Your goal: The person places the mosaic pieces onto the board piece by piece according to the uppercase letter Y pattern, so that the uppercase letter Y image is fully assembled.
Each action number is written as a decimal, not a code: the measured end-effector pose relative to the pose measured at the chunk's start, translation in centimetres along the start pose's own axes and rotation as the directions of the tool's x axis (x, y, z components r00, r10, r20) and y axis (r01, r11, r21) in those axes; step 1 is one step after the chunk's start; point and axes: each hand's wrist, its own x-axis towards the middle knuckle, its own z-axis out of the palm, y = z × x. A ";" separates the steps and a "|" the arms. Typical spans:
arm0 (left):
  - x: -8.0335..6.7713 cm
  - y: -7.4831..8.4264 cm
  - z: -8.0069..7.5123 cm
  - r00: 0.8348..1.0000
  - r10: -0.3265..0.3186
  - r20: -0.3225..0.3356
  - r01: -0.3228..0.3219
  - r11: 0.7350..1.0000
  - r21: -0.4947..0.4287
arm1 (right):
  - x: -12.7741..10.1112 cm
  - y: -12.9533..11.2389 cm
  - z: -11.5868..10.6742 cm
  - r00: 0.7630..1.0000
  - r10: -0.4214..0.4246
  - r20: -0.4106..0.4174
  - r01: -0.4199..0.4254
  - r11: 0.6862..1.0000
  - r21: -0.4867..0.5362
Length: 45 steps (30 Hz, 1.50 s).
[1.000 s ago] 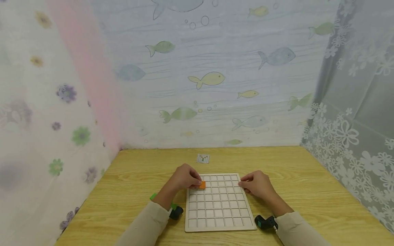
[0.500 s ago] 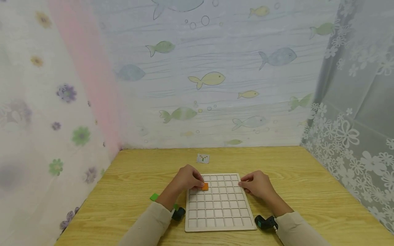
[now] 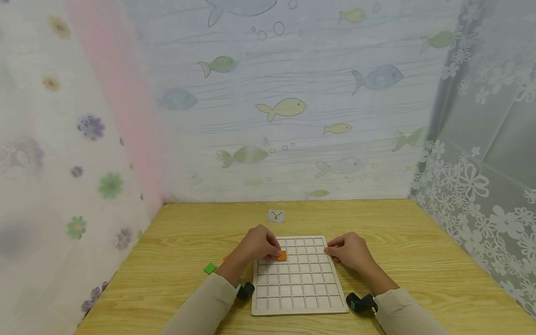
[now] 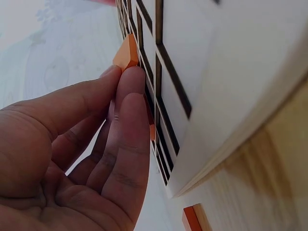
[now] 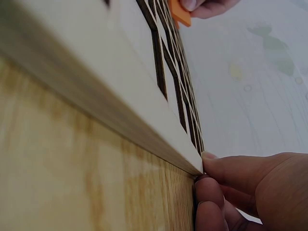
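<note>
Fish-print curtain point(image 3: 284, 107) behind a wooden table point(image 3: 418, 251).

Grid board point(image 3: 299, 279) mid-table, small card point(image 3: 276, 215) behind it, loose tile point(image 3: 210, 268) to its left.

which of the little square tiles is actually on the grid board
The orange tile pinched by the left hand, in the board's second row. The green tile lies loose on the table, left of the board.

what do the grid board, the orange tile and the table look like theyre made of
Grid board: pale, matt thin wood, probably laser-cut; dark edges line its cells. Orange tile: flat, evenly coloured, maybe painted wood or plastic; hard to tell. Table: yellowish wood grain, smooth, possibly laminate.
</note>
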 end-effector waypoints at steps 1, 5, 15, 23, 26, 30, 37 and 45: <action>0.0 0.0 0.0 1.000 0.001 -0.001 -0.001 1.000 0.005 | 0.0 0.0 0.0 1.000 0.000 0.000 0.000 1.000 -0.001; 0.2 -0.1 0.1 1.000 0.009 -0.005 -0.009 1.000 0.020 | 0.1 -0.1 0.0 1.000 0.000 -0.001 0.000 1.000 -0.004; 0.3 0.3 0.1 1.000 -0.002 -0.001 0.002 0.999 0.052 | 0.3 -0.3 -0.1 1.000 -0.004 -0.007 0.004 1.000 -0.014; 0.4 0.2 0.2 1.000 0.012 0.007 -0.012 0.997 0.073 | 0.3 -0.2 -0.1 1.000 -0.002 -0.006 0.002 1.000 -0.002; 0.3 0.1 0.4 1.000 0.014 0.010 -0.014 0.998 0.068 | 0.1 -0.1 0.0 1.000 -0.001 -0.004 0.000 1.000 -0.002; 0.1 0.0 0.5 1.000 0.015 0.007 -0.015 0.996 0.085 | -0.2 -0.1 0.1 1.000 0.002 -0.001 -0.002 1.000 0.000; 0.2 0.1 0.7 1.000 0.004 -0.001 -0.003 0.993 0.115 | -0.4 -0.1 0.1 1.000 0.006 -0.010 -0.006 1.000 0.000; 0.0 0.3 0.6 1.000 0.008 0.007 -0.008 0.992 0.125 | -0.3 -0.3 0.1 1.000 -0.002 -0.004 0.002 1.000 0.008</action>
